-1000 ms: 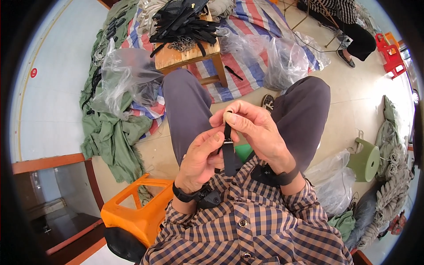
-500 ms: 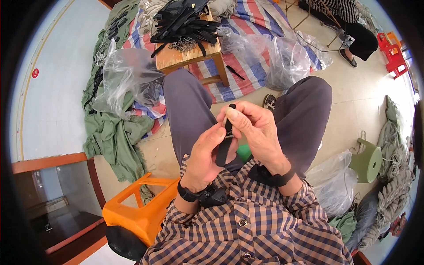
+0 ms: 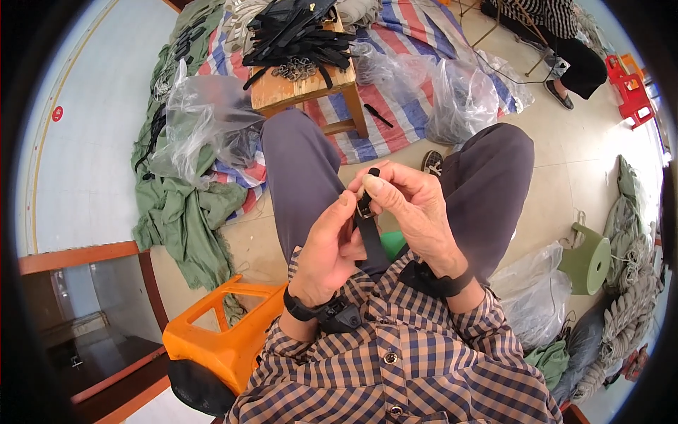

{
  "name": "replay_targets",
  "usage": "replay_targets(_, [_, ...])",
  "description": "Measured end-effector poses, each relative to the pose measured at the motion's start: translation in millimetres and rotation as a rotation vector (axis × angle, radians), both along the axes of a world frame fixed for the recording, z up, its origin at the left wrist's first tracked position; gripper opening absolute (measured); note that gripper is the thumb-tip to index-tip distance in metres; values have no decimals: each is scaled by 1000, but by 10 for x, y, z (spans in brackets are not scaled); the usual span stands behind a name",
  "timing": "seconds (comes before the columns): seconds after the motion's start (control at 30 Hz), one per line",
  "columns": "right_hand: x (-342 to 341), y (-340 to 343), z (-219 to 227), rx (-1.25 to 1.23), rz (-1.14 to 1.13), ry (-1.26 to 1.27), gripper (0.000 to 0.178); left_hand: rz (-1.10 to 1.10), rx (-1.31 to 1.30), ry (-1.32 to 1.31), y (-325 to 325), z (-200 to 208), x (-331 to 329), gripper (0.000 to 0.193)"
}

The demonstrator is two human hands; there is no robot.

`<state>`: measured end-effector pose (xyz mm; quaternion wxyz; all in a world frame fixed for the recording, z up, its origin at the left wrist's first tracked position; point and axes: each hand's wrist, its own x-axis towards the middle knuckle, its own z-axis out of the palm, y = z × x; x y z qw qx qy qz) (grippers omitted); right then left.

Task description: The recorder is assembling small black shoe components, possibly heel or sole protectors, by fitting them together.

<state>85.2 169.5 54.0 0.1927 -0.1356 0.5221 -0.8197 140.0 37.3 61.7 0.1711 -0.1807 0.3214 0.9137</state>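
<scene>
Between my two hands, above my lap, is a black webbing strap (image 3: 369, 237) with a small metal buckle (image 3: 364, 210) near its upper part. My right hand (image 3: 412, 205) pinches the strap's top end between thumb and forefinger. My left hand (image 3: 327, 244) is closed around the buckle's left side, thumb pointing up, and the strap's lower length hangs beside its fingers. Some of the left fingertips are hidden behind the strap. Ahead, a heap of black straps (image 3: 300, 39) lies on a wooden stool (image 3: 296, 92), with a small pile of metal rings or buckles (image 3: 295, 68) at its near edge.
A striped tarp (image 3: 339, 141) spreads under the wooden stool, with clear plastic bags (image 3: 462, 99) on it. Left lie green cloth (image 3: 187, 219) and an orange stool (image 3: 219, 339). To the right are a green stool (image 3: 587, 261) and rope bundles (image 3: 621, 318). Another person (image 3: 575, 60) sits far right.
The strap's lower length has swung to the right, away from my left palm, and the buckle shows more clearly. My left fingers have shifted slightly; the right hand keeps its pinch.
</scene>
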Motion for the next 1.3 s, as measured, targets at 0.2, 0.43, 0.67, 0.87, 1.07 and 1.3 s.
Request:
replay_targets(0.2, [58,-120,-136,-37,-107,-102,24,-46,87,48,40,-59,6,31])
replay_targets(0.43, [64,-125,-128,-166,-117,-235,25,4,85,113,154,-81,76,30])
replay_targets(0.67, [4,-38,-118,-169,29,-243,21,-40,43,165,87,-77,75,32])
replay_targets(0.87, [-9,13,-140,-203,109,-229,21,-157,198,113,-24,-109,45,31])
replay_targets(1.07, [-7,67,-106,-298,234,-422,24,-133,-111,188,-47,-177,113,30])
replay_targets(1.3, [2,67,-36,-225,181,-262,23,-132,-292,276,-121,-162,77,33])
